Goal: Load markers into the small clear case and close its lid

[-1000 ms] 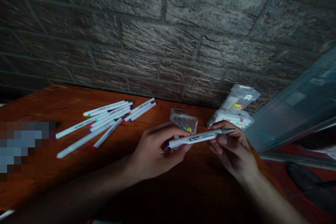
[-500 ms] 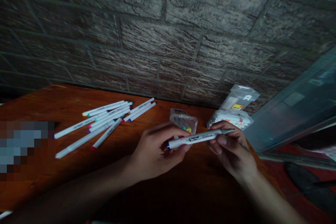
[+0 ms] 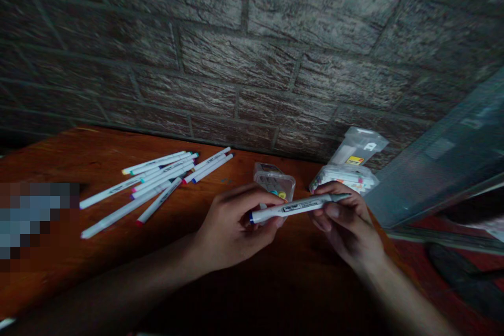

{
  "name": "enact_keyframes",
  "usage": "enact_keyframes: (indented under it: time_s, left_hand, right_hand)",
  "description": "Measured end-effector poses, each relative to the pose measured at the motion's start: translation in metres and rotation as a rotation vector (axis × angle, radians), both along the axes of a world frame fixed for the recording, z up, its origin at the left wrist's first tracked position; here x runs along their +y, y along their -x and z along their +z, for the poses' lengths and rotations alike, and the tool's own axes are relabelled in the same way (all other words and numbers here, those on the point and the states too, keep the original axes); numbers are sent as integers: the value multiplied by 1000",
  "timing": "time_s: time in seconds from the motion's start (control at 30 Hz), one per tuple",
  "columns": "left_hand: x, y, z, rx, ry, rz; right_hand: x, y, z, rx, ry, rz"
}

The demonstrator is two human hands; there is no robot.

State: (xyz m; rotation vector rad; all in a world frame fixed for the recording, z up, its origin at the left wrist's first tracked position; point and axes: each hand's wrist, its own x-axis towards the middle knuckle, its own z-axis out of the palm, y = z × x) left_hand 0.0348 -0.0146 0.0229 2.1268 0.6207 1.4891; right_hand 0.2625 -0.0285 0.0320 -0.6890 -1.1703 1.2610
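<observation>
The marker (image 3: 299, 206) was held in the air just above the near middle of the table (image 3: 90, 155), lying almost level, with its blue-tipped end to the left and its grey end slightly higher to the right. The left hand (image 3: 232, 228) was closed on the blue end, thumb and fingertips pinched around it. The right hand (image 3: 348, 226) was curled around the grey end with the thumb laid along the barrel. With a grip at each end, the white barrel and its printed label faced up towards the camera and neither hand covered them.

Just beyond the marker, between the two hands, a small clear box (image 3: 274, 182) stood on the table, with coloured dots showing through its side. To the right of the box, close behind the right hand, lay a clear bag (image 3: 346, 177) packed with more pens, and a smaller pouch (image 3: 359, 146) leaned behind it against the brick wall (image 3: 252, 63).

Well to the left, the loose markers (image 3: 157, 184) lay roughly side by side in a fan, apart from both hands. A grey panel (image 3: 444, 157) sloped down at the far right edge of the table.
</observation>
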Motion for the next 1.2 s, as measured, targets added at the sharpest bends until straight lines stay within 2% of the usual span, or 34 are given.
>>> enact_keyframes:
  time_s: [1.2]
  left_hand:
    - [0, 1, -1, 5, 1, -6]
  right_hand:
    - [1, -1, -1, 4, -3, 21]
